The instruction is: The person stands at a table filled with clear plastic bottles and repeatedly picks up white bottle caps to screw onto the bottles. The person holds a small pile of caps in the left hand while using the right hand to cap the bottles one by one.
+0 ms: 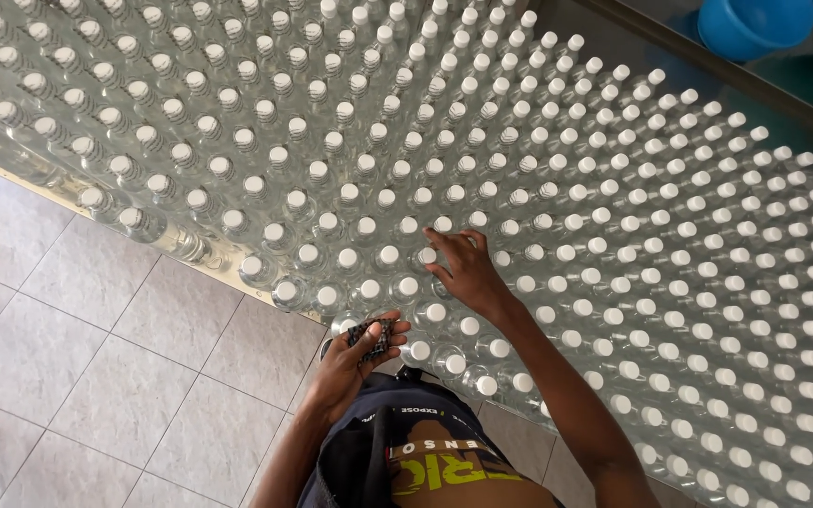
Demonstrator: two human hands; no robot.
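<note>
Clear bottles w/ white caps pack the tabletop. Right hand: grip released, fingertips on a cap. Left hand: grip clenched on small dark bundle at near edge. Blue tub far right.

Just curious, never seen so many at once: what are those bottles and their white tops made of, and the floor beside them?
Bottles: clear and glossy, probably plastic, possibly glass. White caps: matte, likely plastic. Floor: pale square tiles with grout lines, seemingly ceramic.
</note>
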